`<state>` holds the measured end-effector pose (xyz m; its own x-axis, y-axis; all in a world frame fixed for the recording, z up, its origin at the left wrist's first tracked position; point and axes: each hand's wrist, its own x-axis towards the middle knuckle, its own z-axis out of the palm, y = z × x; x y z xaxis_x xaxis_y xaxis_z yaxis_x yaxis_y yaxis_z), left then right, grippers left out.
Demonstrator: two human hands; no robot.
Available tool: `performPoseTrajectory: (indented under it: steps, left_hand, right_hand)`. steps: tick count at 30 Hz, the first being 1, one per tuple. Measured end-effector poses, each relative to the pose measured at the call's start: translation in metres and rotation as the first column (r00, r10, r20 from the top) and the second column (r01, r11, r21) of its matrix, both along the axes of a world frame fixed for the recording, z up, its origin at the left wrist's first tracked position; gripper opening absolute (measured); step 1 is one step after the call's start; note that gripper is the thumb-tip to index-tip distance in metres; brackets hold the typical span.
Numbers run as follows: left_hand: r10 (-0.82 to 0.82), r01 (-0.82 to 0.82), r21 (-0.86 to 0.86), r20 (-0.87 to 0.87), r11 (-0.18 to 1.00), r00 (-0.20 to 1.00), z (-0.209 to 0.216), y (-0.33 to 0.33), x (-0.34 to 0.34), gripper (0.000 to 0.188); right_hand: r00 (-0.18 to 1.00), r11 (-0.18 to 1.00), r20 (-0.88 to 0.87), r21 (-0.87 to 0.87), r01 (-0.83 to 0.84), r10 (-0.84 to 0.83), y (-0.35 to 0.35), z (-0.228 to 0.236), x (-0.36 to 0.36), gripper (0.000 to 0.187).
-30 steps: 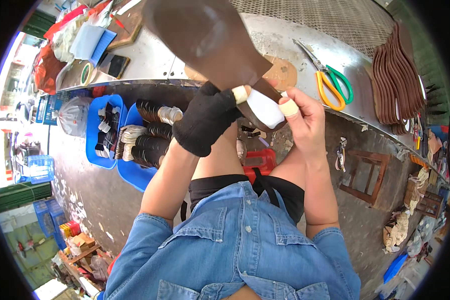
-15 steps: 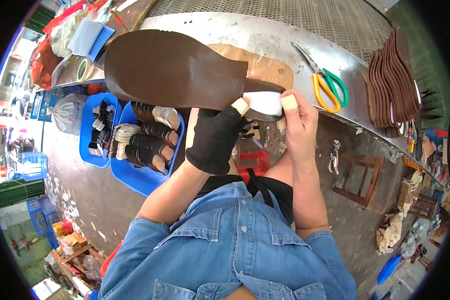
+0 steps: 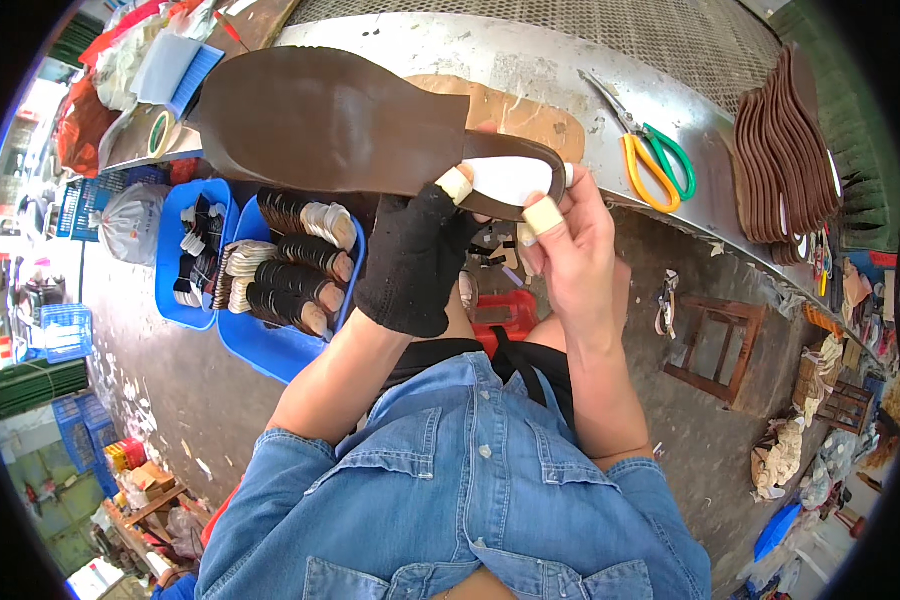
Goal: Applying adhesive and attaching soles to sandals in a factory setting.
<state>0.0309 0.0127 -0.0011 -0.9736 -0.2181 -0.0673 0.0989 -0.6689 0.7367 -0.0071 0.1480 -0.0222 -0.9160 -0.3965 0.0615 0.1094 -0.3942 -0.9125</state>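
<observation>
A brown shoe insole [image 3: 330,120] is held above the near edge of the bench, its broad end to the left. At its narrow heel end, a white oval pad [image 3: 510,182] lies inside a curved brown rim. My left hand [image 3: 420,250], in a black fingerless glove with a taped thumb, grips the insole just left of the pad; its other fingers are mostly hidden underneath. My bare right hand [image 3: 570,235], its thumb taped too, pinches the rim at the rounded heel tip.
Yellow-and-green-handled scissors [image 3: 654,170] lie on the metal bench [image 3: 610,110], right of a tan worn sheet [image 3: 530,125]. Farther right stands a stack of brown insoles [image 3: 785,150]. Blue tubs [image 3: 260,350] of strapped pieces stand lower left; a wooden frame [image 3: 715,350] is on the floor.
The insole has shifted slightly left and away from me. My right fingers have moved from beside the white pad to the heel's rim, and the rounded tip now shows around the pad.
</observation>
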Motion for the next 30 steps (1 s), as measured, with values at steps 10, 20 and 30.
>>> performPoseTrajectory:
  steps: [10,20,30]
  left_hand:
    - [-0.046,0.046,0.040,0.009,0.998,0.999,-0.014,-0.009,0.003,0.045]
    - [-0.069,0.071,-0.024,0.060,0.997,0.996,-0.011,-0.014,-0.001,0.029]
    - [-0.073,0.073,-0.041,0.000,0.996,0.997,-0.011,-0.008,-0.005,0.048]
  right_hand:
    - [0.999,0.984,-0.035,0.179,-0.021,0.027,0.012,0.002,-0.003,0.026]
    - [0.989,0.981,-0.126,0.166,0.100,-0.080,0.016,0.003,-0.006,0.018]
    - [0.997,0.993,-0.073,0.109,0.042,-0.034,0.016,0.016,-0.015,0.020]
